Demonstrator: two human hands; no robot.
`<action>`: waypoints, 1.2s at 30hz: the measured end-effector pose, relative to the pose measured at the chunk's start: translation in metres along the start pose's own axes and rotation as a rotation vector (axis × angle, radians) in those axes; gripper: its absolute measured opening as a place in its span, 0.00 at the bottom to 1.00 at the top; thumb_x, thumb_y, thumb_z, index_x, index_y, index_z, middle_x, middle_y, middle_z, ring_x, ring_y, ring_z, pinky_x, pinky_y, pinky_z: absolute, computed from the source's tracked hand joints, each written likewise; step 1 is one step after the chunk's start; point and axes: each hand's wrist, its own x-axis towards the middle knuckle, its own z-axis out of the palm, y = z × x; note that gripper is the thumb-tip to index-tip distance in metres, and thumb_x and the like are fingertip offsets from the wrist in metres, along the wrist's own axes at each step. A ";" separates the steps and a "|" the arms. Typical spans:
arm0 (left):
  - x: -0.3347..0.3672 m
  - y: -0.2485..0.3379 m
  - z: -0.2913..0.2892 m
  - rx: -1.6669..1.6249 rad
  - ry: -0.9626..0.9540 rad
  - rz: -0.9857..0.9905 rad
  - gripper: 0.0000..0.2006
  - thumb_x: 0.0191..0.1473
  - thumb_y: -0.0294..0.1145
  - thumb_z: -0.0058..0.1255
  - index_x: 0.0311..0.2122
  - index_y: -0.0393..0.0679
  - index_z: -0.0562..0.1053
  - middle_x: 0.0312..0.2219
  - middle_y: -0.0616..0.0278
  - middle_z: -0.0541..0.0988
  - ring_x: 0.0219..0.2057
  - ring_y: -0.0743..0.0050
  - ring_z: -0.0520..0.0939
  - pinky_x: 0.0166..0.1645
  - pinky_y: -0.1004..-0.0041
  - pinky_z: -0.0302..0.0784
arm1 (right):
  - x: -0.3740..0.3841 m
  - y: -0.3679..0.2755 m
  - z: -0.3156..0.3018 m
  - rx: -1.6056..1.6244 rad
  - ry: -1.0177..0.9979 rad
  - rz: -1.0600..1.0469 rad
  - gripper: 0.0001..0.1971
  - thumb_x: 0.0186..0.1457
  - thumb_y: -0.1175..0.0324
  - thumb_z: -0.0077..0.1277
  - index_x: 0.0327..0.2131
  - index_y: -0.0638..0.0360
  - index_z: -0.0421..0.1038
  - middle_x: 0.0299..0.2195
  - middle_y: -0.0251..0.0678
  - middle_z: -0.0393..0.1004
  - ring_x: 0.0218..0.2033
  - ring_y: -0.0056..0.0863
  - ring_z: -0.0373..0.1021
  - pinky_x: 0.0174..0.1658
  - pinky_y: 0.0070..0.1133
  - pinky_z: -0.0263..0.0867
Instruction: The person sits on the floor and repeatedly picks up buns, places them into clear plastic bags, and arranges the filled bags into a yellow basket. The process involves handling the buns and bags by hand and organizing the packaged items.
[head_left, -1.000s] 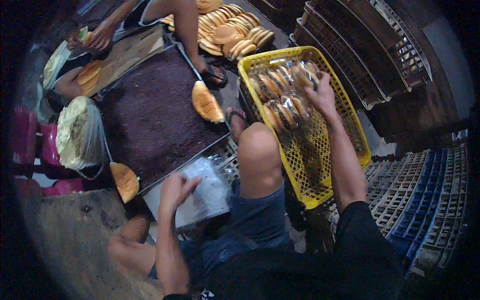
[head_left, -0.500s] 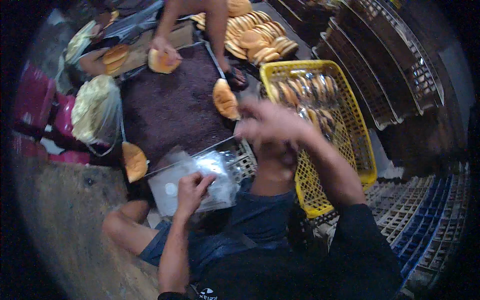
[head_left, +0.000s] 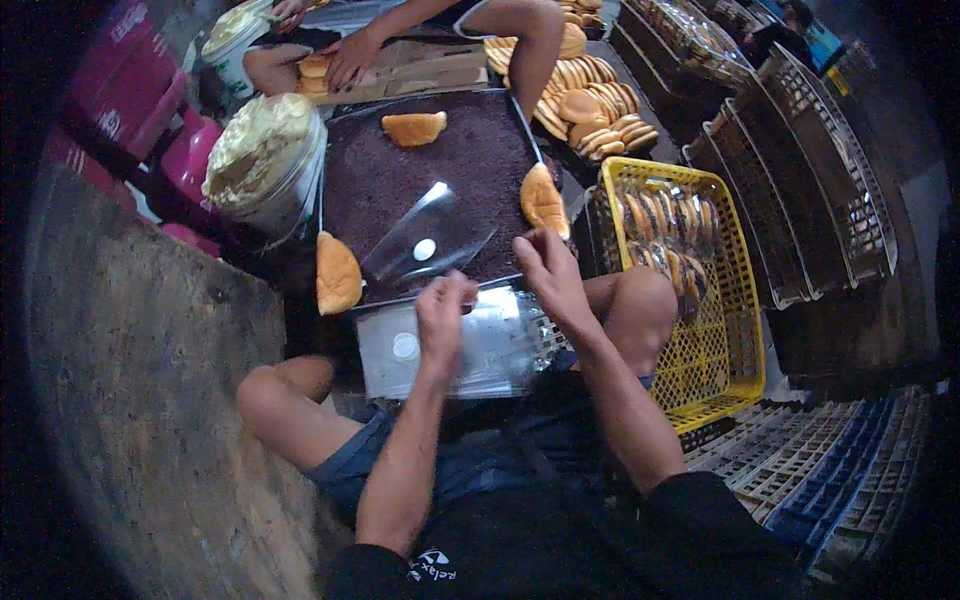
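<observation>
My left hand (head_left: 441, 322) is closed at the lower edge of a clear plastic bag (head_left: 452, 222) with a white oval label, spread over the tray's dark filling. Beneath that hand lies a stack of clear bags (head_left: 492, 350). My right hand (head_left: 556, 285), thumb and fingers apart, reaches the lower end of a bun (head_left: 542, 195) on the tray's right edge; whether it touches is hard to tell. A wide tray (head_left: 523, 118) of dark crumbly filling lies before me. One bun (head_left: 338, 273) sits at its near left corner, another bun (head_left: 413, 128) toward the far side.
A tub (head_left: 288, 188) heaped with pale cream stands left of the tray. On the right, a yellow basket (head_left: 752, 300) holds wrapped filled buns (head_left: 668, 215). Many buns (head_left: 590, 100) are piled farther back. Opposite, a co-worker's hand (head_left: 352, 60) rests on a bun. Crates stand at the right.
My right hand has come down and nearer to me, beside the right-hand bun. A clear bag now lies over the filling. The co-worker has left a bun on the tray. The view has shifted.
</observation>
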 end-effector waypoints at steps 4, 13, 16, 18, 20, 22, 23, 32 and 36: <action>-0.078 0.015 0.033 -0.309 0.140 -0.128 0.27 0.55 0.34 0.52 0.54 0.37 0.53 0.49 0.53 0.62 0.49 0.69 0.67 0.54 0.70 0.65 | 0.053 0.039 0.049 -0.516 0.095 -0.163 0.31 0.46 0.50 0.59 0.44 0.66 0.61 0.39 0.53 0.69 0.41 0.51 0.68 0.44 0.39 0.65; -0.065 -0.019 0.047 -0.629 0.056 -0.446 0.28 0.56 0.53 0.45 0.51 0.40 0.61 0.45 0.60 0.70 0.46 0.66 0.72 0.49 0.64 0.68 | 0.115 0.061 0.054 -0.523 -0.131 0.042 0.19 0.47 0.57 0.59 0.33 0.63 0.67 0.25 0.39 0.72 0.30 0.36 0.71 0.35 0.28 0.67; -0.007 -0.010 0.039 -1.063 0.091 -0.515 0.32 0.54 0.61 0.43 0.47 0.36 0.67 0.39 0.59 0.74 0.40 0.67 0.75 0.48 0.63 0.72 | 0.068 0.014 0.035 0.227 -0.162 0.196 0.12 0.49 0.65 0.57 0.30 0.64 0.67 0.25 0.35 0.71 0.30 0.24 0.70 0.34 0.26 0.67; 0.035 -0.019 0.026 -1.146 0.017 -0.400 0.30 0.53 0.59 0.45 0.44 0.37 0.71 0.36 0.59 0.77 0.37 0.66 0.76 0.48 0.62 0.72 | 0.039 0.008 0.019 0.287 -0.036 0.144 0.09 0.52 0.69 0.53 0.31 0.64 0.66 0.25 0.33 0.69 0.26 0.19 0.68 0.29 0.19 0.66; 0.077 -0.034 0.013 -0.984 0.109 -0.329 0.24 0.54 0.53 0.49 0.42 0.40 0.72 0.34 0.61 0.78 0.35 0.69 0.77 0.45 0.65 0.73 | 0.024 -0.004 0.006 0.466 0.058 0.217 0.09 0.53 0.69 0.52 0.31 0.65 0.66 0.24 0.35 0.70 0.21 0.19 0.68 0.24 0.18 0.65; 0.092 -0.021 0.004 -0.779 0.264 -0.280 0.17 0.54 0.46 0.51 0.39 0.42 0.73 0.33 0.64 0.78 0.33 0.74 0.78 0.37 0.71 0.73 | 0.021 -0.017 0.006 0.539 0.108 0.268 0.09 0.55 0.68 0.52 0.29 0.64 0.67 0.22 0.34 0.70 0.17 0.18 0.67 0.20 0.16 0.64; 0.093 0.001 0.003 -0.676 0.314 -0.253 0.14 0.55 0.43 0.52 0.37 0.43 0.73 0.32 0.65 0.78 0.32 0.75 0.78 0.34 0.74 0.73 | 0.028 -0.023 0.005 0.506 0.074 0.259 0.09 0.56 0.67 0.51 0.29 0.64 0.67 0.22 0.34 0.70 0.16 0.18 0.66 0.19 0.16 0.63; 0.165 0.066 -0.135 -0.337 1.019 0.049 0.24 0.55 0.55 0.47 0.32 0.38 0.71 0.18 0.61 0.76 0.16 0.72 0.76 0.17 0.76 0.67 | 0.220 -0.029 0.128 -0.627 0.053 -0.496 0.19 0.54 0.62 0.50 0.50 0.50 0.64 0.41 0.43 0.72 0.46 0.39 0.66 0.49 0.35 0.60; 0.167 0.054 -0.163 -0.429 0.862 0.162 0.28 0.57 0.59 0.40 0.40 0.37 0.70 0.25 0.56 0.78 0.17 0.68 0.78 0.17 0.74 0.70 | 0.306 -0.007 0.163 -1.387 -0.080 -0.606 0.21 0.58 0.59 0.38 0.55 0.43 0.62 0.45 0.42 0.72 0.50 0.42 0.66 0.52 0.39 0.59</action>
